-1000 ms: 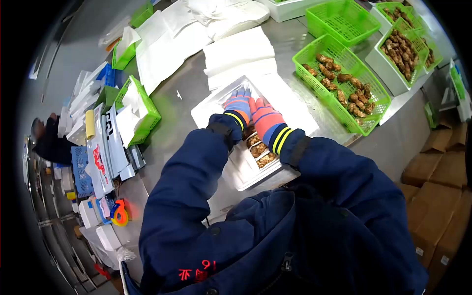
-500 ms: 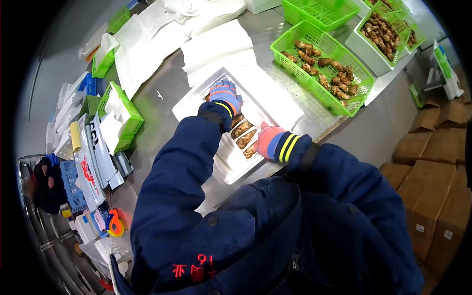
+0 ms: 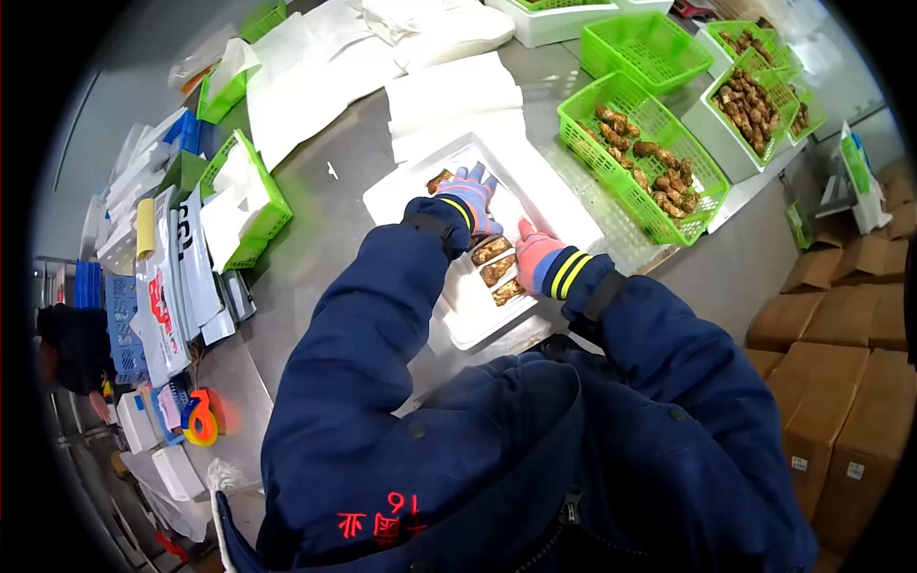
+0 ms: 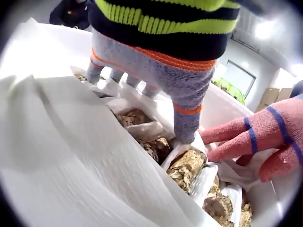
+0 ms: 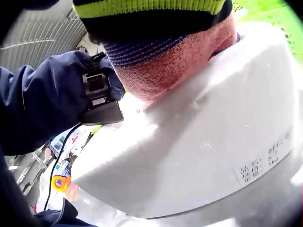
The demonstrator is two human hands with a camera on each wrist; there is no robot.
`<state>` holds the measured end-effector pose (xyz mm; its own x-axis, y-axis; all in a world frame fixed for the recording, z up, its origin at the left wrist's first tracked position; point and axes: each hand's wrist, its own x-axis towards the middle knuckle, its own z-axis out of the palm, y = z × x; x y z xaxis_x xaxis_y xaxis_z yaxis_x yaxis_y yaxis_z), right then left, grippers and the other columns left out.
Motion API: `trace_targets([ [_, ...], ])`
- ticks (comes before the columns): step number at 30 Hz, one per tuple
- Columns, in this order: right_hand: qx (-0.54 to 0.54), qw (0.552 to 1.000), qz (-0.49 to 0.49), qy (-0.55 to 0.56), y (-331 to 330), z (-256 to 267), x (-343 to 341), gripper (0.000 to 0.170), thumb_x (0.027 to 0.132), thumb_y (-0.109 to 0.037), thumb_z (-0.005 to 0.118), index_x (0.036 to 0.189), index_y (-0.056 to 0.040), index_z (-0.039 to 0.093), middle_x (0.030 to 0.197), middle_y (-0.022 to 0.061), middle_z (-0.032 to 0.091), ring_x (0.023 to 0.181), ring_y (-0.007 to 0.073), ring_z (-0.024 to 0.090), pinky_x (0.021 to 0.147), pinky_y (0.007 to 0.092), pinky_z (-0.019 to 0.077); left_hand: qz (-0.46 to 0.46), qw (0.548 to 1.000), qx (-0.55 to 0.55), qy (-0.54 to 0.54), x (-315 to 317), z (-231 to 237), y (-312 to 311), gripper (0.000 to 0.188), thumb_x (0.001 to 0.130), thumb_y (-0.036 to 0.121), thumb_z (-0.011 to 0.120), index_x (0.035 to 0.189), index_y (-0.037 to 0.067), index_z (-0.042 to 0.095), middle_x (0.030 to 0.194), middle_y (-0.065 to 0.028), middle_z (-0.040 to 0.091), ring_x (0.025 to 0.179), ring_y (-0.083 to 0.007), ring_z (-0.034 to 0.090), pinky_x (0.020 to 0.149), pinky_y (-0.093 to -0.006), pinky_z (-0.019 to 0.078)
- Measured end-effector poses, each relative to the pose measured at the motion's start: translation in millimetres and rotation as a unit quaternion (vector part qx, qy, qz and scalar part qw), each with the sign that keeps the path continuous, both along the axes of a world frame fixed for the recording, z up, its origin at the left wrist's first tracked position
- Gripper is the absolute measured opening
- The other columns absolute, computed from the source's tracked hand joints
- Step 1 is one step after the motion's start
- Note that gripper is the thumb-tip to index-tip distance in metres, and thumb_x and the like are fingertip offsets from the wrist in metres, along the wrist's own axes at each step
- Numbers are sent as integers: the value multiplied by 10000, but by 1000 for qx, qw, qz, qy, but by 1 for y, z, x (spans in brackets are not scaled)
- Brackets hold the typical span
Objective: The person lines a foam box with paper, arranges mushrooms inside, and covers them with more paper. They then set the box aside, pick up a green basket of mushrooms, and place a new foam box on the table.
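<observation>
A white foam box stands on the metal table, holding a row of brown mushrooms with folds of white paper between them. My left hand, in a grey-purple knit glove, is spread over the row. In the left wrist view its fingers point down, the thumb tip right at a mushroom. My right hand, in a pink glove, reaches over the box's right wall with fingers extended toward the paper dividers beside the same mushroom. A white paper sheet covers the box's left side.
Right of the box is a green basket of loose mushrooms, with another green basket behind. White sheets lie beyond the box. A paper-filled green basket and a tape dispenser are at left. Cartons stack at right.
My hands were together over the far part of the box, then parted. The right hand drew back to the near right wall; the left has since spread its fingers over the row.
</observation>
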<state>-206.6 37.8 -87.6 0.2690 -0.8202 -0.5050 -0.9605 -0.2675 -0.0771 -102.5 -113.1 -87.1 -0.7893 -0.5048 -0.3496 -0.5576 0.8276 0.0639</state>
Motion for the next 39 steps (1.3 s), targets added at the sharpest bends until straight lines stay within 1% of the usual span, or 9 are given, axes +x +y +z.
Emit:
trace_targets([
  [2,60,988,136,38,-11,16,-4,339,772,-177,538,1036,31,582,1018,219,599,991,336,566,879,376,447,12,999,35,35,4,-3,-7,855,680,543,654,1355,88,395,1442,-198,280,1285,-403,319,1046,-443,306],
  [6,-240,929,-159,-231,13,53,-17,312,806,-169,533,1078,-36,609,1149,156,590,1039,298,559,886,367,458,52,971,-64,226,52,15,16,605,762,459,601,1224,76,515,1275,-153,490,1178,-348,440,1035,-467,266],
  [11,-266,943,-109,-166,-29,51,-71,375,818,-217,561,1153,-48,565,1173,145,572,1061,305,541,903,372,442,143,987,-61,-40,81,24,40,469,803,428,541,1050,35,605,1051,-151,604,1028,-310,549,1041,-548,193],
  [16,-5,951,-258,-170,-54,25,-48,892,799,-256,575,1440,-48,-9,1164,256,533,997,378,557,842,411,459,158,987,-30,-20,75,6,38,445,774,374,553,1035,15,584,1015,-168,576,992,-309,560,1034,-492,258],
  [19,-99,925,-233,-285,-50,12,-53,924,776,-186,593,1446,-90,-37,922,258,621,759,408,604,692,431,484,170,984,-50,-15,77,7,41,491,762,369,571,1087,1,563,1095,-205,542,1042,-350,528,1035,-482,264],
  [25,-164,874,-182,-419,-55,17,-66,817,762,-52,611,1427,6,140,1332,276,394,1218,371,420,1007,346,347,223,957,-78,168,100,52,62,602,759,425,602,1206,32,511,1274,-173,486,1222,-346,407,1071,-496,193],
  [30,-117,869,-240,-417,-58,-8,-55,795,779,-27,504,1442,-26,66,1242,294,461,1093,403,499,926,363,411,337,926,-138,98,144,100,-37,451,763,262,653,1157,64,556,1106,-169,584,1013,-330,551,879,-387,436],
  [32,-77,865,-287,-404,-56,-2,-55,777,772,-27,501,1435,-7,98,1250,292,448,1096,396,491,931,370,411,285,898,-174,287,175,75,-97,436,770,230,647,1161,59,556,1087,-174,593,994,-330,564,867,-377,453],
  [39,-125,872,-349,-320,-45,9,-42,731,767,-37,506,1424,-42,186,1104,278,530,942,403,543,833,419,448,268,934,-171,165,140,21,-261,420,760,294,616,1141,119,590,1144,-108,590,1062,-257,553,924,-350,439],
])
